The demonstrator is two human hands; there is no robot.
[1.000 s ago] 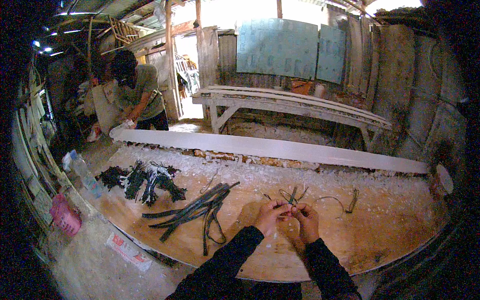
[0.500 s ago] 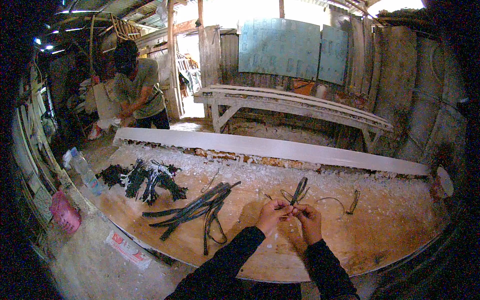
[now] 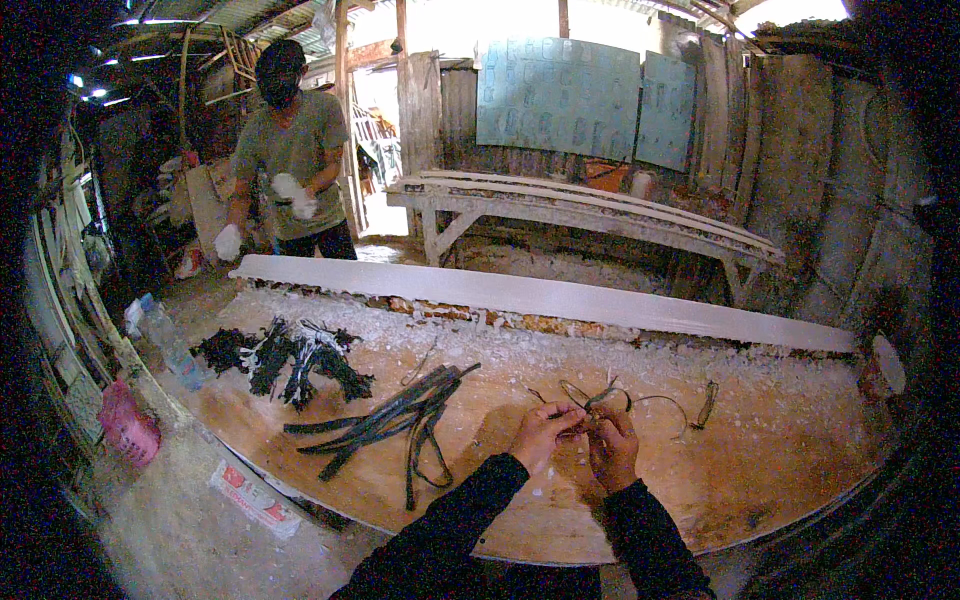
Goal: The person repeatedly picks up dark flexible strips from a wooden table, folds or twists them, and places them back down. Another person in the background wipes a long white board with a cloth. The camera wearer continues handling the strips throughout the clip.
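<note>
My left hand and my right hand meet over the table, fingers pinched on a thin dark strip. The strip bends in a small loop above the fingertips; the part inside the fingers is hidden. To the left of my hands lies a loose pile of flat dark strips. Farther left sit several bunches of short black and white strips. Thin cord scraps lie right of my hands, among them a small dark twist.
A long white beam spans the table's far side, with pale crumbs along it. A clear bottle and a pink perforated object are at the left. Beyond stand a co-worker and a wooden bench.
The strip's upright loop has bent down to the right over my right fingers. My hands have shifted only slightly. The co-worker has straightened up from a bend, holding white material.
</note>
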